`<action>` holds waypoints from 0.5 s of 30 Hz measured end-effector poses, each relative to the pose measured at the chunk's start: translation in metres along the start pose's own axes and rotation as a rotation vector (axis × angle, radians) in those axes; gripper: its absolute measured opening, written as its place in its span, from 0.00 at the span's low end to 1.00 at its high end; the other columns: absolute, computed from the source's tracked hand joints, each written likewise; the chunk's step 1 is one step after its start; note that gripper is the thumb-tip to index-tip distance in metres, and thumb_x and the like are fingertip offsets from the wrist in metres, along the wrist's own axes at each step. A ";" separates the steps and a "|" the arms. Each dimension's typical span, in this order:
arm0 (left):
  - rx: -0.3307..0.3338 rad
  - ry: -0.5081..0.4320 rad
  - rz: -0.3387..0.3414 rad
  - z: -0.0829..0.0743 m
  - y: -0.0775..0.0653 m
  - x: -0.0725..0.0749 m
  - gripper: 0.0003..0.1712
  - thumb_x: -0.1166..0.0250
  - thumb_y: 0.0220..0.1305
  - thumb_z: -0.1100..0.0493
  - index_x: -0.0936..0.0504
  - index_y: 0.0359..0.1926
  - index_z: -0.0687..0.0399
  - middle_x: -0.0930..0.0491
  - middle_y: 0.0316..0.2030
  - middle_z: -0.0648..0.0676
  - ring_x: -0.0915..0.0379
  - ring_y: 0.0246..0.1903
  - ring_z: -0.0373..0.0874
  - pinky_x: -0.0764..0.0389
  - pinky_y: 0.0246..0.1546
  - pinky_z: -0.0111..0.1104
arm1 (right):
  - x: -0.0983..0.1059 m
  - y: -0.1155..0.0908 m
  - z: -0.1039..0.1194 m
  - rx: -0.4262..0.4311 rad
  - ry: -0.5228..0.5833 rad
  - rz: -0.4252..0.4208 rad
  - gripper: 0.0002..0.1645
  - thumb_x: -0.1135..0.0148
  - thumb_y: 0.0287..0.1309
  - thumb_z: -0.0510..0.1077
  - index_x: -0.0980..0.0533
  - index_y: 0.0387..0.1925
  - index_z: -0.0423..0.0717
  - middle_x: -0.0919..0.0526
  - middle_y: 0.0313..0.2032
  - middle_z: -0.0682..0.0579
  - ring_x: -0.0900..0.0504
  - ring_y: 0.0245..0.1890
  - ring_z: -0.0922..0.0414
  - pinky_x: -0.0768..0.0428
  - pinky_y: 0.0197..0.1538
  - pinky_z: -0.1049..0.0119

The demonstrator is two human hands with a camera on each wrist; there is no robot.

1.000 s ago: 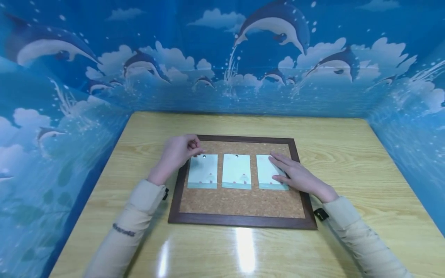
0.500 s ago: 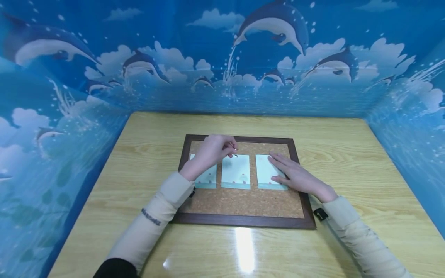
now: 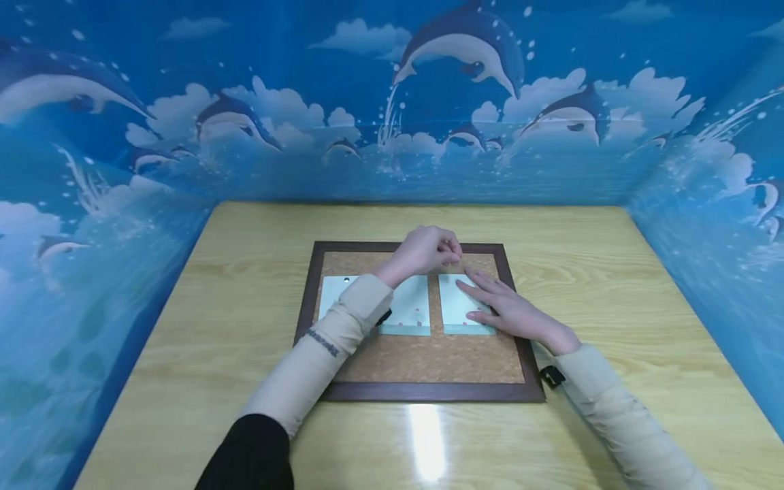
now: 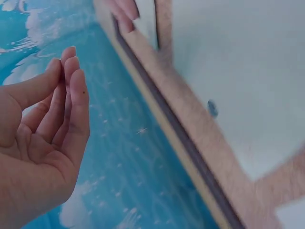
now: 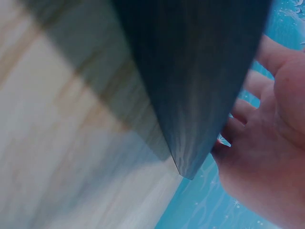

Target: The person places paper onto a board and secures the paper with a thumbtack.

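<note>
Three pale paper cards lie in a row on a framed corkboard (image 3: 429, 359): a left card (image 3: 332, 291), a middle card (image 3: 412, 306) and a right card (image 3: 456, 309). A thumbtack (image 3: 346, 280) shows on the left card; another tack (image 4: 212, 108) is in the middle card. My left hand (image 3: 425, 250) hovers over the board's top edge, between the middle and right cards. Its thumb and fingertips pinch together on what seems a small thumbtack, almost wholly hidden. My right hand (image 3: 505, 309) rests on the right card, fingers spread, holding it flat.
The board lies on a light wood table (image 3: 257, 272), with its dark frame (image 3: 422, 392) around it. Blue curtains (image 3: 288, 170) with dolphins stand behind and on both sides. My left forearm passes over the left and middle cards.
My left hand has moved right from the left card, past the middle card, toward the right one, fingers still pinched. The right hand stays on the right card. The head view has shifted slightly.
</note>
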State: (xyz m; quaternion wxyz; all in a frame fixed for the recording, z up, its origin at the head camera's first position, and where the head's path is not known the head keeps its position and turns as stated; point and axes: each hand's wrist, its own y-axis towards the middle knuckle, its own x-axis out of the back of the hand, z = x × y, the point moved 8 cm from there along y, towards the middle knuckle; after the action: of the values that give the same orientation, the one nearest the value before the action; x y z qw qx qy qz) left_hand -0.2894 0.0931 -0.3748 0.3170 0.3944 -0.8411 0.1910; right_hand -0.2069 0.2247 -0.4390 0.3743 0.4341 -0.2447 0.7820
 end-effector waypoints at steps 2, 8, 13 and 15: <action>0.025 0.023 0.004 0.005 0.009 -0.006 0.06 0.34 0.70 0.57 0.14 0.41 0.53 0.11 0.38 0.49 0.15 0.38 0.43 0.18 0.43 0.32 | 0.000 0.000 0.001 0.017 -0.001 0.001 0.38 0.40 0.72 0.47 0.40 0.77 0.44 0.52 0.78 0.34 0.53 0.77 0.34 0.52 0.74 0.31; 0.079 0.086 0.035 0.020 0.026 -0.022 0.05 0.33 0.69 0.55 0.13 0.40 0.50 0.13 0.35 0.47 0.18 0.32 0.37 0.19 0.39 0.28 | -0.002 0.002 0.002 0.034 -0.023 -0.005 0.37 0.39 0.71 0.47 0.38 0.76 0.46 0.53 0.78 0.35 0.53 0.77 0.34 0.52 0.74 0.30; 0.106 0.136 0.070 0.023 0.029 -0.032 0.07 0.34 0.70 0.55 0.11 0.41 0.50 0.13 0.32 0.47 0.21 0.30 0.37 0.22 0.36 0.28 | -0.002 0.001 0.000 0.025 -0.022 -0.010 0.37 0.40 0.71 0.48 0.39 0.76 0.47 0.53 0.78 0.36 0.53 0.77 0.35 0.52 0.74 0.31; 0.132 0.132 0.084 0.025 0.029 -0.035 0.07 0.35 0.71 0.55 0.11 0.40 0.50 0.14 0.29 0.47 0.22 0.27 0.38 0.23 0.35 0.28 | -0.003 0.001 0.000 0.025 -0.016 -0.010 0.37 0.40 0.71 0.48 0.39 0.77 0.48 0.53 0.79 0.36 0.53 0.78 0.36 0.52 0.74 0.31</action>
State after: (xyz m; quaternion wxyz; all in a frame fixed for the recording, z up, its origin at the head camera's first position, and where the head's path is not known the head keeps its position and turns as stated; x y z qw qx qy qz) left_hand -0.3045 0.1156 -0.4186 0.3366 0.3656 -0.8198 0.2846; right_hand -0.2073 0.2233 -0.4415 0.3710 0.4461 -0.2355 0.7797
